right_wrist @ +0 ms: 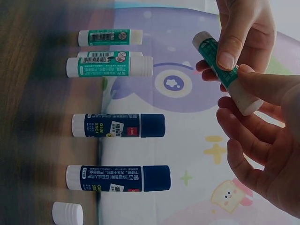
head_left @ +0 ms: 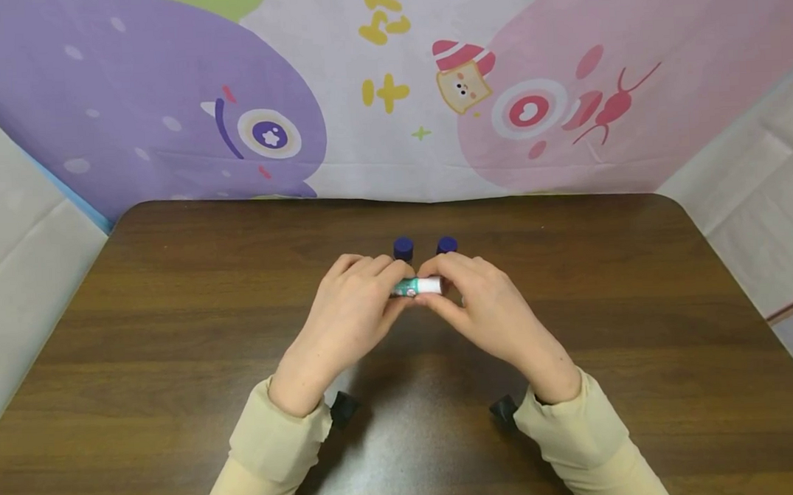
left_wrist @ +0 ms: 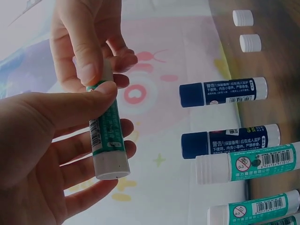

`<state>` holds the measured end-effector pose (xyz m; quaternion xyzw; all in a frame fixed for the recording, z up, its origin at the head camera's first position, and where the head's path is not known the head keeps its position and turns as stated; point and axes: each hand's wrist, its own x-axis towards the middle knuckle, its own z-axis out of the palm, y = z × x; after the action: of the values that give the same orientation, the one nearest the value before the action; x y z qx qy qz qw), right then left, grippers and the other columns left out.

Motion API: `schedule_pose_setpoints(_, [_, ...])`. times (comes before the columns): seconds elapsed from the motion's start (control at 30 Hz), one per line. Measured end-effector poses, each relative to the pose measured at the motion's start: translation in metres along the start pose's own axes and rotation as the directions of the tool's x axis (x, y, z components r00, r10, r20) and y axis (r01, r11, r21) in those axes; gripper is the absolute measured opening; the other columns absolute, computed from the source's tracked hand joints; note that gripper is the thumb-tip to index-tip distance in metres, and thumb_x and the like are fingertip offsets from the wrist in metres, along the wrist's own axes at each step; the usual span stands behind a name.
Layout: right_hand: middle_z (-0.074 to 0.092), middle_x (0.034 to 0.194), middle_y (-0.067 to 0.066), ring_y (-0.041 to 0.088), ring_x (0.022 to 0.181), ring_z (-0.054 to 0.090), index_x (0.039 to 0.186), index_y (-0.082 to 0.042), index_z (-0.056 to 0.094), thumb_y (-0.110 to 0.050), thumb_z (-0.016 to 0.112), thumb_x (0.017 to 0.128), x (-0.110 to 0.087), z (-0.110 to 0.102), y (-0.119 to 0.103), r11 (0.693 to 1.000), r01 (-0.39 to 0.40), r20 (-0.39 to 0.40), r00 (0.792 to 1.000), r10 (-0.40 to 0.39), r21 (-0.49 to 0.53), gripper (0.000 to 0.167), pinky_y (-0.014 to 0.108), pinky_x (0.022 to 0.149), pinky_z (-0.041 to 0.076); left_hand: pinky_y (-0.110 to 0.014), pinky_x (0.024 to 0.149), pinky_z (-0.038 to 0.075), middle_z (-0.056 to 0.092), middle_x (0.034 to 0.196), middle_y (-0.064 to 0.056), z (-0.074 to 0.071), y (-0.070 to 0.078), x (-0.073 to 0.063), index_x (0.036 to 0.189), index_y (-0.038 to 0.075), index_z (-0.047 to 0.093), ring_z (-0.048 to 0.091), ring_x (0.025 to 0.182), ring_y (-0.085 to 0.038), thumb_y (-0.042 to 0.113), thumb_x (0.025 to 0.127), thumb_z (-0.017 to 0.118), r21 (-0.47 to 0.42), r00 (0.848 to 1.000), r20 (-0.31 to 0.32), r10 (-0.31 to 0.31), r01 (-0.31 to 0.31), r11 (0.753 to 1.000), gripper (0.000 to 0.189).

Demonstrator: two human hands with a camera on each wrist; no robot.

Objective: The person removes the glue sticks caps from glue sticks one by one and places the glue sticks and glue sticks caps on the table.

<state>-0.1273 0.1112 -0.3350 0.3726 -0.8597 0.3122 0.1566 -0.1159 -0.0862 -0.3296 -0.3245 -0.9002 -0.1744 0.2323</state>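
Note:
Both hands meet on one green-and-white glue stick (head_left: 406, 288), held sideways above the table in the head view. My left hand (head_left: 352, 305) pinches its green barrel between thumb and fingers; in the left wrist view the thumb lies across the label and a white end (left_wrist: 111, 166) sticks out below. At the other end, my right hand (head_left: 488, 302) pinches the white cap (head_left: 429, 286) between thumb and fingertips. In the right wrist view the cap's white surface (right_wrist: 244, 98) shows between thumb and fingers.
Behind the hands, two glue sticks with dark blue caps (head_left: 403, 248) (right_wrist: 157, 178) stand upright on the wooden table (head_left: 174, 324). Several green glue sticks (right_wrist: 110, 67) stand to their left. Two loose white caps (left_wrist: 243, 18) (left_wrist: 250, 43) sit to the right. A cartoon-printed cloth (head_left: 379, 152) hangs behind.

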Motion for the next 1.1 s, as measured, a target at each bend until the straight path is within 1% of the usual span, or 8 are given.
schedule_pose_setpoints(0.27, [0.060,0.086,-0.002,0.014,0.070,0.051,0.101,-0.010,0.063,-0.019,0.073,0.087,0.0002,0.0013,0.0010,0.999,0.009,0.022,1.000,-0.008,-0.036,0.019,0.031,0.067,0.042,-0.037,0.085,0.046,0.064,0.083,0.003,0.0014,-0.0010,-0.0002,0.094,0.011,0.065,0.065,0.077,-0.018,0.025,0.082,0.079,0.006,0.999,0.033,-0.013,0.013,1.000,0.023])
schedule_pose_setpoints(0.33, [0.061,0.088,-0.001,0.015,0.070,0.051,0.102,-0.010,0.065,-0.017,0.072,0.088,-0.0001,0.0016,0.0013,0.999,0.014,0.021,1.000,-0.013,-0.048,0.017,0.031,0.067,0.043,-0.037,0.085,0.046,0.063,0.081,0.002,0.0018,-0.0021,-0.0005,0.093,0.011,0.065,0.064,0.076,-0.018,0.022,0.081,0.081,0.015,1.000,0.023,-0.012,0.012,1.000,0.023])
schedule_pose_setpoints(0.43, [0.062,0.092,0.001,0.015,0.070,0.050,0.103,-0.010,0.067,-0.016,0.071,0.089,-0.0005,0.0017,0.0016,0.998,0.009,0.015,1.000,-0.008,-0.063,0.016,0.032,0.066,0.043,-0.037,0.083,0.047,0.061,0.078,0.001,0.0030,-0.0044,-0.0013,0.090,0.010,0.064,0.064,0.073,-0.019,0.017,0.079,0.082,0.061,1.000,-0.002,-0.009,0.009,0.998,0.023])
schedule_pose_setpoints(0.57, [0.062,0.093,0.002,0.015,0.069,0.049,0.105,-0.009,0.068,-0.017,0.071,0.090,-0.0011,0.0009,0.0018,0.997,-0.013,0.018,1.000,0.014,-0.070,0.017,0.033,0.065,0.043,-0.037,0.080,0.048,0.058,0.074,0.000,0.0052,-0.0068,-0.0025,0.087,0.009,0.063,0.061,0.068,-0.018,0.013,0.079,0.082,0.104,1.000,-0.029,-0.006,0.009,0.994,0.021])
schedule_pose_setpoints(0.7, [0.062,0.093,0.002,0.016,0.068,0.048,0.105,-0.010,0.068,-0.017,0.072,0.089,-0.0014,-0.0002,0.0016,0.997,-0.031,0.026,0.999,0.033,-0.072,0.018,0.032,0.065,0.041,-0.038,0.080,0.048,0.057,0.072,0.000,0.0067,-0.0075,-0.0026,0.086,0.009,0.062,0.061,0.067,-0.018,0.012,0.081,0.080,0.093,0.999,-0.040,-0.002,0.006,0.996,0.019])
schedule_pose_setpoints(0.83, [0.061,0.091,0.000,0.014,0.066,0.045,0.106,-0.010,0.068,-0.017,0.073,0.088,-0.0018,-0.0009,0.0018,0.996,-0.045,0.026,0.999,0.047,-0.077,0.019,0.031,0.064,0.040,-0.038,0.080,0.048,0.057,0.072,0.000,0.0075,-0.0079,-0.0027,0.086,0.009,0.063,0.060,0.066,-0.018,0.011,0.081,0.079,0.093,0.999,-0.052,0.002,0.003,0.996,0.017])
schedule_pose_setpoints(1.1, [0.057,0.083,-0.002,0.012,0.063,0.042,0.103,-0.009,0.069,-0.017,0.075,0.087,-0.0027,-0.0003,0.0049,0.995,-0.019,-0.015,1.000,0.017,-0.097,0.019,0.029,0.061,0.037,-0.039,0.080,0.048,0.058,0.073,0.000,0.0077,-0.0083,-0.0027,0.087,0.008,0.063,0.061,0.066,-0.018,0.009,0.082,0.077,0.099,0.998,-0.059,0.000,0.005,0.995,0.014])
